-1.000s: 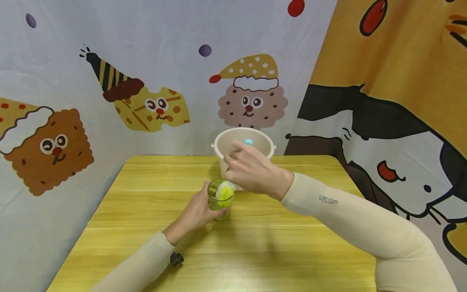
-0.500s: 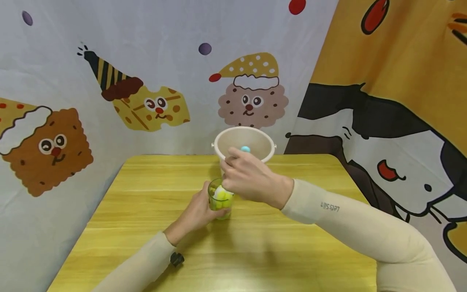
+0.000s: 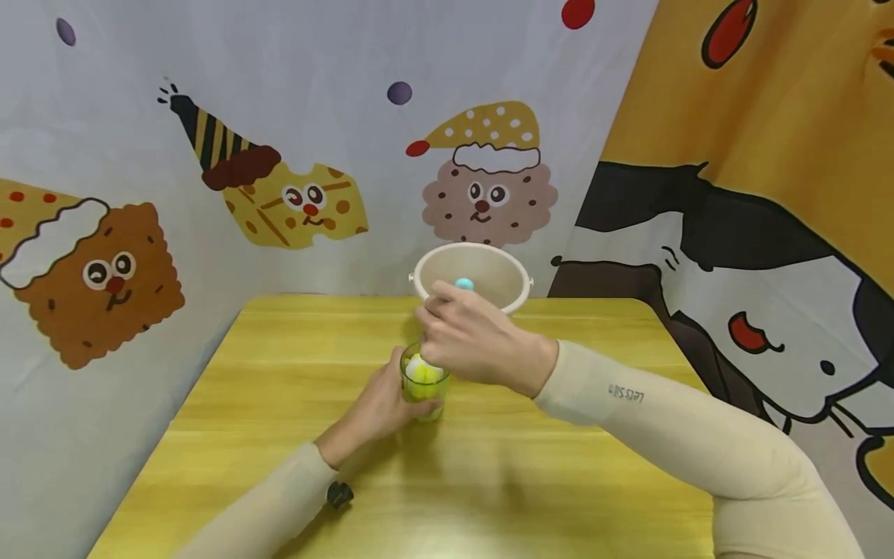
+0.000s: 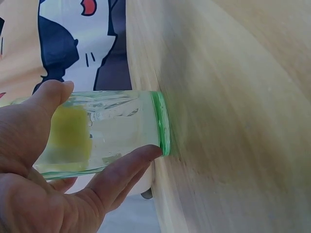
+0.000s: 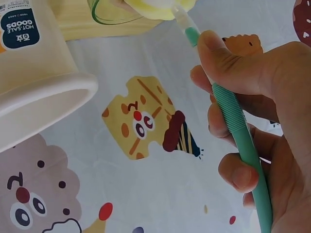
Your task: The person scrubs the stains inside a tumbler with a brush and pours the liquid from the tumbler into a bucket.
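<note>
My left hand (image 3: 373,404) grips a green-tinted drinking glass (image 4: 121,121), which stands upright on the table in the left wrist view. In my right hand (image 3: 475,338) is a bottle brush; its green ribbed handle (image 5: 250,150) shows clearly in the right wrist view, with thumb and fingers curled round it. The brush's yellow and white sponge head (image 3: 424,371) sits inside the glass, below the rim. Above the right hand, the handle's end (image 3: 464,284) pokes up. The bucket hides behind that hand in part.
A cream bucket (image 3: 522,291) stands at the table's back edge, just behind the right hand. The wooden table (image 3: 559,481) stretches out in front. A cartoon-printed cloth (image 3: 328,78) hangs close behind. A small dark object (image 3: 340,495) is beside the left cuff.
The right hand has shifted slightly left and down, and the sponge head has sunk deeper into the glass. The left hand keeps its hold on the glass.
</note>
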`<state>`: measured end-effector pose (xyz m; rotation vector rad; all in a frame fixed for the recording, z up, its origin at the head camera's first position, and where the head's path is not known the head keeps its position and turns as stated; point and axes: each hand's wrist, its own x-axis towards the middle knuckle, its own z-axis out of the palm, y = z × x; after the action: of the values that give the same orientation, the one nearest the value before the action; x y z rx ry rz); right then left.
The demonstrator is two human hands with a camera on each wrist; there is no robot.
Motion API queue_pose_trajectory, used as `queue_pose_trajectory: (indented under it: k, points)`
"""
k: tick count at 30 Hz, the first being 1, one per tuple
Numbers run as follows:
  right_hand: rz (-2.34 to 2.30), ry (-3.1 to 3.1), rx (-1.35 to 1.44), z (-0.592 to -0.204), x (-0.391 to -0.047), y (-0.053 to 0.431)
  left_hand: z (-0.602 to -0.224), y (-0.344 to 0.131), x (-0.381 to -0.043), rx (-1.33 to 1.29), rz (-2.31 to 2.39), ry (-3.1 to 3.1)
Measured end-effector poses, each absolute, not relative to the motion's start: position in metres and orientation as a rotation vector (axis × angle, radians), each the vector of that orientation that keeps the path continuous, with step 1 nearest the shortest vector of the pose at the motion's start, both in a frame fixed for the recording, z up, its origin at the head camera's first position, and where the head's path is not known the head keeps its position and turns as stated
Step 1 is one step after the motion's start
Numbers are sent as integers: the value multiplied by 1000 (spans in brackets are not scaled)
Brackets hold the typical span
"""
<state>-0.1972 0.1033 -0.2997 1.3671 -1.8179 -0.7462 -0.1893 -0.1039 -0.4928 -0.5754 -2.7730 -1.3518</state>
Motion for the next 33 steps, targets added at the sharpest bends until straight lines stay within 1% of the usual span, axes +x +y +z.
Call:
queue_pose_trajectory:
  k: [16,33]
  points:
    - [-673,-1932,1359,-293,-211,105,-491,-102,-189,-545,-1368,-2758]
    - [-724,-1990,1195,-298,-206,110,-491,-102,-188,-517,-1391,-2763]
